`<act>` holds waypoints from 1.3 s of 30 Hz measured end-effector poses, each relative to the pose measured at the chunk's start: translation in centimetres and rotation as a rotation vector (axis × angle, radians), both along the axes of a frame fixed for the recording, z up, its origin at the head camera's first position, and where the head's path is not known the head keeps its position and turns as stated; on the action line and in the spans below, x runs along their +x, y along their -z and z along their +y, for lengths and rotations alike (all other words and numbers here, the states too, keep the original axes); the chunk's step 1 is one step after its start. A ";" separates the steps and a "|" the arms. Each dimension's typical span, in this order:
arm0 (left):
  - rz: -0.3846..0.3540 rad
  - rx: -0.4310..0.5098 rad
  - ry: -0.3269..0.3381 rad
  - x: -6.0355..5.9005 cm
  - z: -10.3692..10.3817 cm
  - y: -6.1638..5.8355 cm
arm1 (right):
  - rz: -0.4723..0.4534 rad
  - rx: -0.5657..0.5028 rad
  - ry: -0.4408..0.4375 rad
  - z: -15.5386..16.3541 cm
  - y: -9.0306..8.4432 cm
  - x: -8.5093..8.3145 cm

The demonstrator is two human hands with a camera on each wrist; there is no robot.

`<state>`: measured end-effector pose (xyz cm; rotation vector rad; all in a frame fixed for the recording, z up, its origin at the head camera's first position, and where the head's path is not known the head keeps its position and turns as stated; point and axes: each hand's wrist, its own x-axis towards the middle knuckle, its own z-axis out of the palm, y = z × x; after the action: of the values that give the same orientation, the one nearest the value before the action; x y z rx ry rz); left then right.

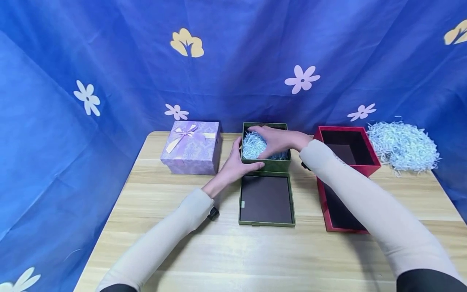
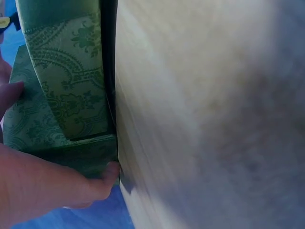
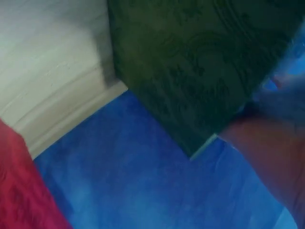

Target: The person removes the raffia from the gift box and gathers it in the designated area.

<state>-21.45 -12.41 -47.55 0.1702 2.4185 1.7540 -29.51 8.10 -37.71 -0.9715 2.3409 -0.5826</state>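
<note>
A green patterned box (image 1: 275, 165) stands at the back middle, its top off, with light blue shredded paper (image 1: 254, 145) inside. My left hand (image 1: 233, 165) holds its front left corner, thumb along the front wall and fingers against the left side. The left wrist view shows that hand close against the green box (image 2: 28, 114). My right hand (image 1: 279, 140) reaches into the box from the right, thumb and fingers spread over the paper. In the right wrist view the box wall (image 3: 190, 62) hides most of the fingers. The green lid (image 1: 266, 198) lies inside-up in front.
A lilac gift box (image 1: 193, 150) with a ribbon bow stands at left. At right, under my right forearm, are an open red box (image 1: 373, 160) and its red lid (image 1: 328, 215). A pile of shredded paper (image 1: 405, 146) lies at the table's (image 1: 233, 259) far right.
</note>
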 end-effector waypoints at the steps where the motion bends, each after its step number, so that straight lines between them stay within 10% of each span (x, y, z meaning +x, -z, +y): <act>1: -0.008 0.002 -0.004 0.6 0.2 -1.2 | -0.017 0.026 -0.002 -0.2 0.2 -0.1; 8: -0.024 0.013 -0.017 1.6 0.8 -3.1 | 0.019 0.152 -0.017 -1.4 2.1 -0.8; 17: 0.015 0.076 -0.007 1.3 0.8 -3.3 | -0.108 -0.092 0.068 -1.8 3.1 -0.9; 39: -0.030 0.181 0.004 0.9 0.7 -3.6 | -0.190 -0.289 0.195 0.2 0.9 -0.5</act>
<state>-20.51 -11.73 -43.99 0.1680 2.2361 1.9578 -30.04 8.31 -38.64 -0.7727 2.2329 -1.0665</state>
